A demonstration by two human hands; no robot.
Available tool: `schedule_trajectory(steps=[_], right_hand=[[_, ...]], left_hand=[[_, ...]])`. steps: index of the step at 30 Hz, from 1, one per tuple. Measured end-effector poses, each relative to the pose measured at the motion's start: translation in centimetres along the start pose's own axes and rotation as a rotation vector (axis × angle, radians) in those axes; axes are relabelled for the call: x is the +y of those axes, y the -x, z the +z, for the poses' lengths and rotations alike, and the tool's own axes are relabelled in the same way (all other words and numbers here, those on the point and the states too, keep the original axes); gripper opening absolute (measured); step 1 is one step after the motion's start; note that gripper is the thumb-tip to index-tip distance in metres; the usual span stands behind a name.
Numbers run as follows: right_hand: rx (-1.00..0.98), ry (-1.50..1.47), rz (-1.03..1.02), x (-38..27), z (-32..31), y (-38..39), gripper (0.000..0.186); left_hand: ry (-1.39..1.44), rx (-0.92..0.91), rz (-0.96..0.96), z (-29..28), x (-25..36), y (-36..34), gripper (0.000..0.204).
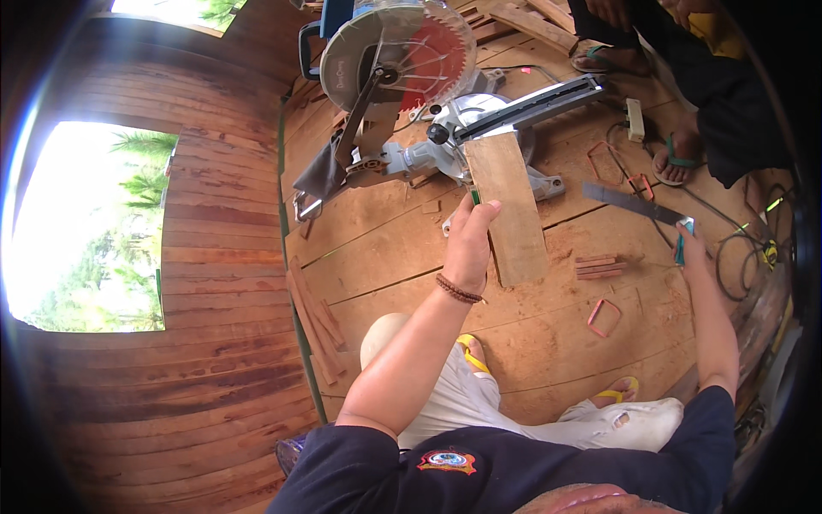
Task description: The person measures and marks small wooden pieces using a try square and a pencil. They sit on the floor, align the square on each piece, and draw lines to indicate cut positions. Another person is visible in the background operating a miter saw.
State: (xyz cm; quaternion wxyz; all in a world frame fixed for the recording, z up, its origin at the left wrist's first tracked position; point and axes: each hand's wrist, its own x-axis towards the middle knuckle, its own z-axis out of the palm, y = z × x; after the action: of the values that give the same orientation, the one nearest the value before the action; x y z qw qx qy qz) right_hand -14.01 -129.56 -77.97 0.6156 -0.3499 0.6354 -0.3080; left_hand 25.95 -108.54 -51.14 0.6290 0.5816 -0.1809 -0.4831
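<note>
My left hand point(468, 240) grips the left edge of a pale wooden board point(511, 214), whose far end lies at the miter saw's base; a narrow green item shows beside my fingers, partly hidden. The miter saw point(398, 62) stands at the top, with a large round blade and red guard. On the right, my right hand point(693, 240) is closed on the teal handle of a hand saw, its dark flat blade point(625, 199) pointing left toward the board, apart from it.
Short sticks point(599, 266), red rectangular loops point(604, 317), a power strip point(634, 120) and cables point(741, 257) lie on the plank floor. Another person's sandaled feet point(675, 161) and dark trousers are at upper right. Long strips point(312, 317) lie beside the left plank wall with window openings.
</note>
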Motion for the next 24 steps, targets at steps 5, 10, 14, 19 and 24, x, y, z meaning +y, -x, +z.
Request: schedule_trajectory(steps=[5,10,14,19,24], right_hand=[[0.188,0.633,-0.213,2.4,-1.2,-1.4,0.039],[0.128,1.392,-0.201,-0.6,-0.3,0.5,0.053],[-0.010,1.359,-0.400,-5.5,4.5,5.0,0.052],[-0.952,0.180,-0.137,-9.9,13.3,13.0,0.037],[-1.238,-0.056,0.013,-12.0,17.0,19.2,0.050]], left_hand=[[-0.076,0.002,-0.023,1.1,0.5,0.1,0.036],[-0.078,0.037,-0.075,1.7,0.4,0.4,0.034],[-0.080,0.039,-0.143,2.0,0.0,0.4,0.033],[-0.160,-0.013,-0.174,3.3,-1.5,0.3,0.033],[-0.114,-0.039,-0.134,3.8,-2.2,0.4,0.040]])
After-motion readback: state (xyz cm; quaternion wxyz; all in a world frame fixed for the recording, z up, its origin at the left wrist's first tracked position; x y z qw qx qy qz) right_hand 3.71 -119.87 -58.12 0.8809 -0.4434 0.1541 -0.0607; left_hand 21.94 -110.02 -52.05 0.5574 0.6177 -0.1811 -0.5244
